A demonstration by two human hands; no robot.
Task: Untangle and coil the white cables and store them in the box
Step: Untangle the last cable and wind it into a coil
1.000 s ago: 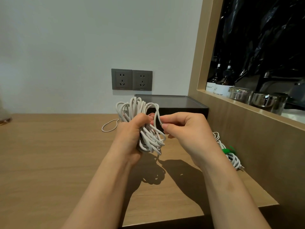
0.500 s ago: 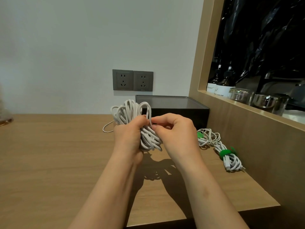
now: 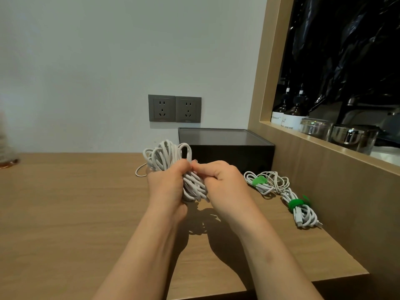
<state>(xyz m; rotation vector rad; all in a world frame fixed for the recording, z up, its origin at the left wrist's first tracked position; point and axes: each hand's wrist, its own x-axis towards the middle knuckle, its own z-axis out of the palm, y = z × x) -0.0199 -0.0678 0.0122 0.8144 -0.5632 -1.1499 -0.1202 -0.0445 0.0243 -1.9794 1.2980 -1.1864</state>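
The white cable bundle (image 3: 166, 155) is up in the air, just over the table (image 3: 65, 213), in front of the black box (image 3: 227, 148) at the far side. The left hand (image 3: 164, 187) is wrapped tight round its middle. The right hand (image 3: 223, 180) has its fingers curled and pinches the bundle right beside the left thumb. A second ago the right hand was further right, pulling a loop. Now it has come in close. I think the loop is being tucked in, so this bundle is nearly done. Two tied bundles (image 3: 268, 182) lie on the right, not in the box yet.
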